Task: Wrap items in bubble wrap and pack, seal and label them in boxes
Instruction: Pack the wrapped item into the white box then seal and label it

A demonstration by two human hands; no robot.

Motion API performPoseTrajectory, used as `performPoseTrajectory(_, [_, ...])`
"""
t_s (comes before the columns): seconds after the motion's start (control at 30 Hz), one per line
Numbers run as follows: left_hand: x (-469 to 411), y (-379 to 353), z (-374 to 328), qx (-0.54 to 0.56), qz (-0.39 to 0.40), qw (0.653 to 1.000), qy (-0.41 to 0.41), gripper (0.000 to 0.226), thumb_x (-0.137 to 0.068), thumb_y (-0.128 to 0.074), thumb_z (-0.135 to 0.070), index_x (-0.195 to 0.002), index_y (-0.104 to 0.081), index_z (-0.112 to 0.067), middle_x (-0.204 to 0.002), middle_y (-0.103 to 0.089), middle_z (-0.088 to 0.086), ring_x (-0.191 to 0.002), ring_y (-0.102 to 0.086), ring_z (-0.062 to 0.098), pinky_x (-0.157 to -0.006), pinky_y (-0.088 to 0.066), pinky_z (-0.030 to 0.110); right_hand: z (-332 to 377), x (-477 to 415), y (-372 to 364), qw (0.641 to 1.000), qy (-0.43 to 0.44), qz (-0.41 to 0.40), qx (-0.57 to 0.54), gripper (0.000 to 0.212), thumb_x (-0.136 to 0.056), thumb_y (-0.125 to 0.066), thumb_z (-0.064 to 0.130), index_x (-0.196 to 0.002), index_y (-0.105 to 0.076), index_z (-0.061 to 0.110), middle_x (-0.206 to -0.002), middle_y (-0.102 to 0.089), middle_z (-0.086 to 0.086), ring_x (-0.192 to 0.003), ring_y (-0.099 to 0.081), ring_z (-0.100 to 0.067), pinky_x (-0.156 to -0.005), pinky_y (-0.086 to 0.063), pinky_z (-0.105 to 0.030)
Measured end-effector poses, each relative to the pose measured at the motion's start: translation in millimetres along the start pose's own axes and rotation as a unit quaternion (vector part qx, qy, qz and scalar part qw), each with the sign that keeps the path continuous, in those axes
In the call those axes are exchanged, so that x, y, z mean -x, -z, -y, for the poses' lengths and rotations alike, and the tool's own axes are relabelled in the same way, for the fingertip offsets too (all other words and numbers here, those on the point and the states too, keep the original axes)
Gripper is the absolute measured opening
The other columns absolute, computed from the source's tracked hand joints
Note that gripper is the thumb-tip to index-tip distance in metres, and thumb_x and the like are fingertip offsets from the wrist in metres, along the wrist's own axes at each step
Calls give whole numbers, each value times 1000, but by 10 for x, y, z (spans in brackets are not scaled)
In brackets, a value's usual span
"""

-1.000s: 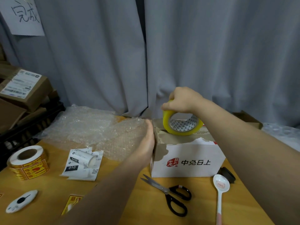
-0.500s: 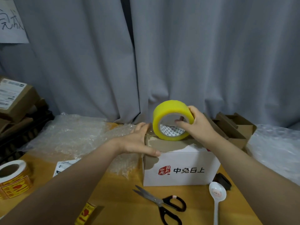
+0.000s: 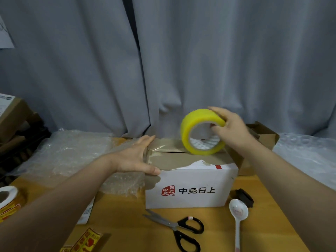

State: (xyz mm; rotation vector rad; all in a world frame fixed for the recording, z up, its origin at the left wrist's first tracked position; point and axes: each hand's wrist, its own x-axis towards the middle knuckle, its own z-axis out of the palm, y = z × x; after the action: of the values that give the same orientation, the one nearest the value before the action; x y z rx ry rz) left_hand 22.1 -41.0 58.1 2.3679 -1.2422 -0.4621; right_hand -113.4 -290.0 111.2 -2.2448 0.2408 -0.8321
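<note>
Sealing step, partway. Box (image 3: 190,188) shut, mid surface (image 3: 127,224). Glossy clear strip runs along top seam from left end to tape roll (image 3: 198,131). Left hand (image 3: 134,157) flat, fingers straight, pressing box's left end. Right hand (image 3: 231,130) grips roll, thumb in core. To do: cut with scissors (image 3: 180,228), label. Cardboard matte, top skin torn; roll is smooth yellow ring.

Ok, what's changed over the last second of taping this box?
The right hand has regripped the tape roll through its core and drawn it rightward across the box top, trailing clear tape. The left hand shifted from the box's side to press its left top edge. Box, scissors and spoon stayed put.
</note>
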Motion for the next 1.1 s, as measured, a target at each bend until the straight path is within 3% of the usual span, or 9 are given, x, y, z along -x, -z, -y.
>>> performPoseTrajectory(0.1, [14, 63, -70, -23, 25, 999, 11, 126, -63, -72, -65, -151, 6, -21, -153, 3, -16, -136, -9, 2, -104, -14, 17, -103, 151, 30, 994, -60, -29, -88, 35, -82, -69, 5, -112, -63, 24, -101, -67, 7, -91, -62, -4, -82, -51, -23])
performPoseTrajectory(0.23, [-6, 161, -221, -129, 62, 988, 50, 121, -69, -64, -69, -151, 9, -18, -158, 13, -6, -146, 6, 15, -116, -6, 31, -216, 256, -107, 939, -219, 7, -265, 29, -82, -71, 13, -110, -65, 13, -103, -71, -11, -100, -66, -25, -86, -53, -35])
performPoseTrajectory(0.37, [-19, -38, -390, -158, 45, 985, 60, 130, -66, -61, -76, -148, 17, -11, -156, 22, 5, -144, 19, 18, -119, 2, 34, -192, 256, -88, 931, -235, 27, -279, 34, -85, -67, 14, -114, -61, -1, -101, -71, -16, -90, -68, -22, -79, -54, -32])
performPoseTrajectory(0.5, [-11, -182, -515, -173, 5, 984, 47, 132, -66, -62, -75, -147, 18, -7, -155, 24, 8, -143, 21, 19, -115, 5, 30, -171, 369, -141, 932, -241, -14, -272, 33, -78, -75, 22, -106, -66, 6, -97, -72, -14, -92, -68, -25, -84, -53, -38])
performPoseTrajectory(0.67, [-57, -200, -616, -205, 28, 977, 51, 132, -65, -60, -76, -148, 15, -7, -156, 22, 10, -144, 19, 22, -116, 7, 31, -137, 506, -141, 937, -227, -41, -264, 36, -73, -79, 28, -100, -67, 8, -93, -71, -10, -84, -68, -18, -77, -53, -32])
performPoseTrajectory(0.77, [-77, -213, -628, -206, 35, 977, 42, 130, -65, -61, -76, -150, 14, -11, -156, 21, 7, -144, 18, 21, -116, 5, 32, -85, 513, -148, 959, -179, -29, -218, 30, -79, -76, 21, -105, -63, 10, -89, -68, -1, -80, -65, -9, -67, -50, -18])
performPoseTrajectory(0.93, [-66, -179, -659, -208, 52, 976, 47, 128, -67, -61, -74, -149, 16, -14, -156, 22, 3, -145, 13, 18, -116, 1, 30, 66, 364, -69, 987, -8, -35, -159, 55, -86, -58, -7, -130, -48, 25, -100, -60, 5, -85, -56, -1, -82, -44, -9])
performPoseTrajectory(1.0, [-52, -177, -668, -210, 53, 975, 48, 127, -68, -61, -74, -149, 16, -13, -156, 22, 2, -145, 13, 17, -116, 1, 30, 48, 331, 111, 989, 6, -47, -140, 52, -85, -54, -12, -129, -56, 15, -114, -61, 3, -94, -55, 7, -86, -41, -5])
performPoseTrajectory(1.1, [-42, -173, -678, -214, 59, 974, 46, 126, -69, -60, -74, -148, 17, -13, -156, 23, 2, -145, 13, 17, -116, 1, 30, -43, 368, 357, 992, 6, -46, -122, 45, -84, -55, -15, -118, -64, 12, -109, -63, 5, -89, -57, 16, -78, -42, -2])
